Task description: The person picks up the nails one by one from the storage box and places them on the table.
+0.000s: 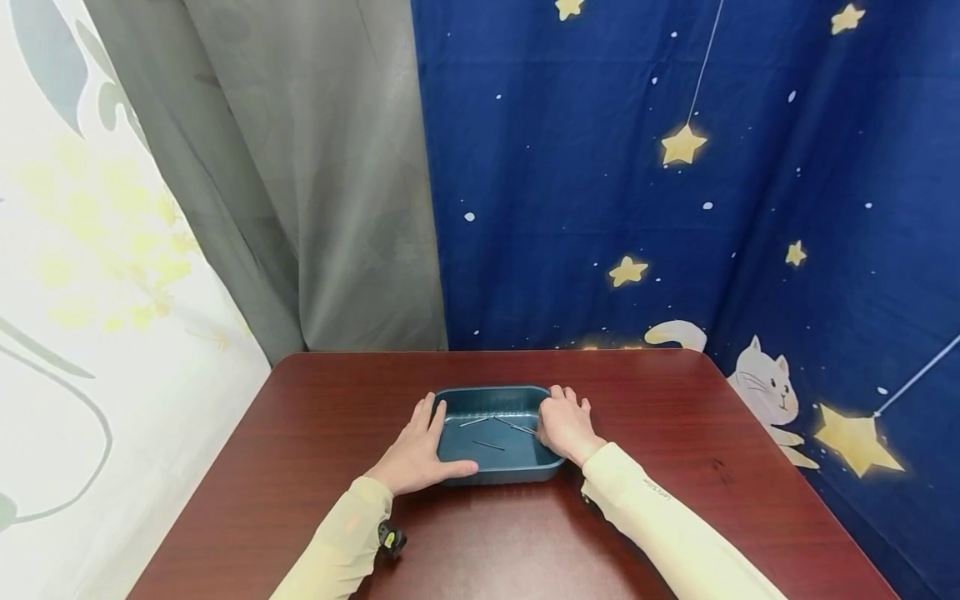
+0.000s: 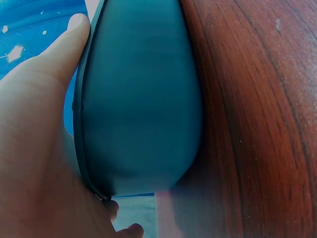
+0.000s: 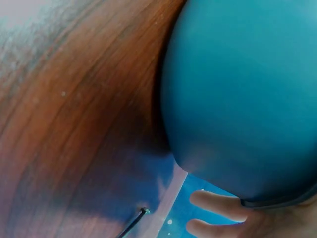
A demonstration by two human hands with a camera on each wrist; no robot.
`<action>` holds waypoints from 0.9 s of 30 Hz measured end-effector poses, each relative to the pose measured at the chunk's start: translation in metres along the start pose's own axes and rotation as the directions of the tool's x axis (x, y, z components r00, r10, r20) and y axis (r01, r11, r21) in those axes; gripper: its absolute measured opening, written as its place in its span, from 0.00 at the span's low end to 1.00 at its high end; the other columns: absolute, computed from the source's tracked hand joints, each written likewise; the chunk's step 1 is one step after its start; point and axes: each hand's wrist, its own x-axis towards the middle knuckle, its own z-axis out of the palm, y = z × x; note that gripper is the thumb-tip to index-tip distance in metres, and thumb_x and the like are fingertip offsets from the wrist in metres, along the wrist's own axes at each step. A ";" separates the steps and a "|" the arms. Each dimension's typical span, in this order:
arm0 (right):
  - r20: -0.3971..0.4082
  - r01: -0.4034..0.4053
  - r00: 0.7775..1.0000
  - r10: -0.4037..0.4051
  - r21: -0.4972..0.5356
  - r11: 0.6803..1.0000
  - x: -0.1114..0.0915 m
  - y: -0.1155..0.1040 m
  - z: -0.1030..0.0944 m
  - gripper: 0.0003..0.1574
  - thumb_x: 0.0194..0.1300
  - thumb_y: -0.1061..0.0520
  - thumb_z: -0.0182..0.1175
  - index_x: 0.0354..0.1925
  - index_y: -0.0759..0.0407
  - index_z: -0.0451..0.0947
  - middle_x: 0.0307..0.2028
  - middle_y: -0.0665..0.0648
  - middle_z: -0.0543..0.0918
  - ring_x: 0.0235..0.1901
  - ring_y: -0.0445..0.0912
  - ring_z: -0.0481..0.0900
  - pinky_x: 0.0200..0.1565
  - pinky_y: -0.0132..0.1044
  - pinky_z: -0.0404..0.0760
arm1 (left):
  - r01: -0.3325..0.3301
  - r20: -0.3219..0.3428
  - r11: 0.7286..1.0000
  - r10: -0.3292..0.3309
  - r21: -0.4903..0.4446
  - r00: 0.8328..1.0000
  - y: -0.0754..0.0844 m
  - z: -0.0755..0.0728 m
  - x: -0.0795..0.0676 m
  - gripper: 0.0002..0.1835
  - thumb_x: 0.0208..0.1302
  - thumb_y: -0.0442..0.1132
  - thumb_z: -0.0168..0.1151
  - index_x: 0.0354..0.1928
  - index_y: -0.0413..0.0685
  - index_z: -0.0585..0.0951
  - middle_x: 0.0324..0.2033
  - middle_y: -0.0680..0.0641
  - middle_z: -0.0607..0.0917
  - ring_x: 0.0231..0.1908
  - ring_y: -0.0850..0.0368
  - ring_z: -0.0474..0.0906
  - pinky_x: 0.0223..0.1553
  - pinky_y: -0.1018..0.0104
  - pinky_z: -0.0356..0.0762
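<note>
Head: left hand [image 1: 417, 450], right hand [image 1: 567, 427] at tray [image 1: 517, 476]

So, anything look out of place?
Possibly a stray: one dark headed rod, nail-like, shows outside the blue tray, against the tabletop; other thin rods lie inside. Can't tell whether it's resting there.

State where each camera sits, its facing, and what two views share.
Head: worn there, facing forward and down at the teal tray; left hand, right hand, sleeves show.
Left wrist: worn there, facing the tray's outside; left hand shows.
Right wrist: worn there, facing the tray's outside; right fingers show.
Wrist views share tray and tabletop.
</note>
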 end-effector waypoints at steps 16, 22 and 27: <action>-0.066 0.042 0.997 -0.043 -0.008 0.999 -0.001 0.001 0.000 0.18 0.42 0.56 0.64 0.06 0.44 0.68 0.55 0.58 0.69 0.59 0.59 0.56 0.53 0.68 0.47 | -0.004 -0.011 1.000 0.004 0.006 1.000 0.001 -0.001 0.000 0.66 0.33 0.82 0.50 0.71 0.52 0.42 0.69 0.51 0.35 0.68 0.52 0.33 0.60 0.51 0.55; -0.120 0.092 0.989 -0.092 -0.010 0.996 -0.002 0.000 -0.002 0.19 0.42 0.56 0.66 0.06 0.42 0.68 0.60 0.59 0.66 0.63 0.60 0.50 0.55 0.68 0.42 | 0.000 -0.005 1.000 0.000 0.003 1.000 0.001 -0.001 0.001 0.66 0.33 0.82 0.50 0.71 0.52 0.43 0.69 0.51 0.35 0.68 0.52 0.33 0.60 0.51 0.55; -0.126 0.128 0.984 -0.125 0.018 0.992 -0.006 -0.002 -0.004 0.19 0.41 0.56 0.66 0.07 0.42 0.69 0.62 0.60 0.64 0.65 0.61 0.48 0.55 0.69 0.40 | 0.001 0.001 1.000 -0.001 0.002 1.000 0.001 0.000 0.000 0.66 0.33 0.82 0.50 0.71 0.52 0.43 0.69 0.51 0.35 0.68 0.51 0.33 0.61 0.51 0.54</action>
